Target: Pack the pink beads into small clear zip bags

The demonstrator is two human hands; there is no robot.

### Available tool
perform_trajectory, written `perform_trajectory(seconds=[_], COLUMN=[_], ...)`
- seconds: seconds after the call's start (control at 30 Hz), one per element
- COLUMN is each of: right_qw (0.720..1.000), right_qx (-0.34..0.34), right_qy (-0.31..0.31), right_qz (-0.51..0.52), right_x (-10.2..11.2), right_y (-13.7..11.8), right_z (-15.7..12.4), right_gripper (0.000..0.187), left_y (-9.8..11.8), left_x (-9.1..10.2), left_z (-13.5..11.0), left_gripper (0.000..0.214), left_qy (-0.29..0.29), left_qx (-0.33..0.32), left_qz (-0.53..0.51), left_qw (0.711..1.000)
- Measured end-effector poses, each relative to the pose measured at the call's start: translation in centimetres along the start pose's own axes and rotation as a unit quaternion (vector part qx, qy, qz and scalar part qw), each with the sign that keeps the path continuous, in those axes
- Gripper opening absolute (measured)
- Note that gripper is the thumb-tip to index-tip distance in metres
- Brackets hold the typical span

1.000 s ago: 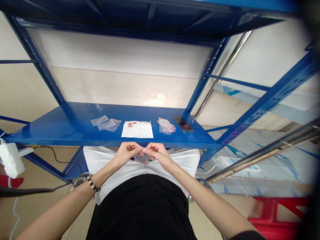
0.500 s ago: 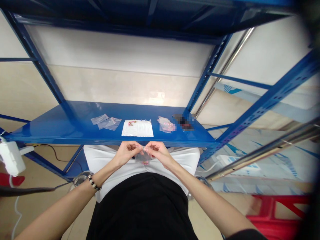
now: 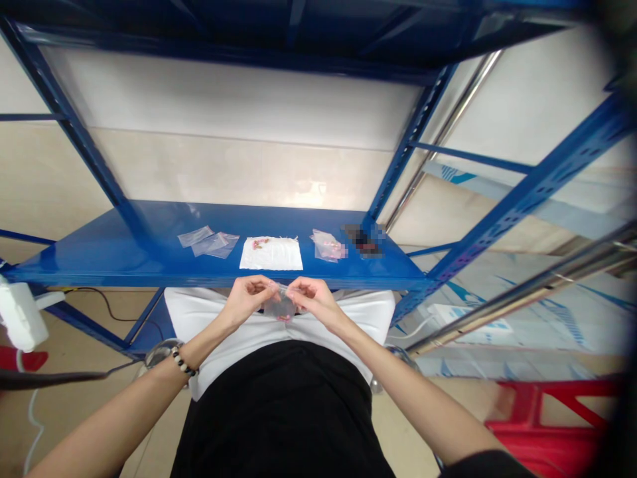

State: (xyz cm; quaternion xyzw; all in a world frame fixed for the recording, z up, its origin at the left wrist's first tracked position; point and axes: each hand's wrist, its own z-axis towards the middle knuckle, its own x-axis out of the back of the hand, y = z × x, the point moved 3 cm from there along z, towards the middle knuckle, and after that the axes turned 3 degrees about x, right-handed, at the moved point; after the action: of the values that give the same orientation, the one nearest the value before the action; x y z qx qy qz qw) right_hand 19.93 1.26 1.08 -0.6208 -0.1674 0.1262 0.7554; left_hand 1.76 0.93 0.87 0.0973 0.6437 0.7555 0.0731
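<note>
Our left hand [image 3: 246, 300] and right hand [image 3: 313, 304] grip narrowly, pinching the top edge of a small clear plastic bag [image 3: 279, 308] at twelve o'clock, just below the blue steel shelf [image 3: 99, 272], and this edge-working step calls for steady pinches.

On the metal shelf [image 3: 99, 272], from left to right, lie two overlapping plastic bags [image 3: 209, 243], a sheet of paper [image 3: 271, 254] with small items on it, a third plastic bag [image 3: 327, 245], and a blurred-out object [image 3: 362, 240]. A shelf upright [image 3: 408, 153] rises just behind that object. Nearer the person, in front of the shelf's edge, a small plastic bag [image 3: 279, 307] hangs between the left hand [image 3: 245, 300] and the right hand [image 3: 314, 302], above the person's torso [image 3: 283, 398].
</note>
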Motion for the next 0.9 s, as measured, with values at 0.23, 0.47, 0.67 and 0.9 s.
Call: perform_trajectory(seconds=[0.23, 0.47, 0.67, 0.9], right_qw=[0.999, 1.0, 0.999, 1.0], right_qx=[-0.029, -0.005, -0.011, -0.01], right_qy=[0.028, -0.001, -0.017, -0.026], right_qz=[0.005, 0.023, 0.028, 0.015], right_x=[0.6, -0.5, -0.2, 0.3], right_y=[-0.1, -0.2, -0.3, -0.6], right_z=[0.1, -0.1, 0.0, 0.0], right_gripper=[0.029, 0.033, 0.03, 0.03], left_y=[-0.6, 0.0, 0.1, 0.6], left_x=[0.6, -0.7, -0.8, -0.3], left_z=[0.6, -0.6, -0.6, -0.3], left_gripper=[0.028, 0.027, 0.025, 0.026], left_qy=[0.023, -0.024, -0.023, -0.01], left_qx=[-0.008, 0.007, -0.003, -0.011], left_qz=[-0.022, -0.017, -0.015, -0.018], left_qw=[0.999, 1.0, 1.0, 1.0])
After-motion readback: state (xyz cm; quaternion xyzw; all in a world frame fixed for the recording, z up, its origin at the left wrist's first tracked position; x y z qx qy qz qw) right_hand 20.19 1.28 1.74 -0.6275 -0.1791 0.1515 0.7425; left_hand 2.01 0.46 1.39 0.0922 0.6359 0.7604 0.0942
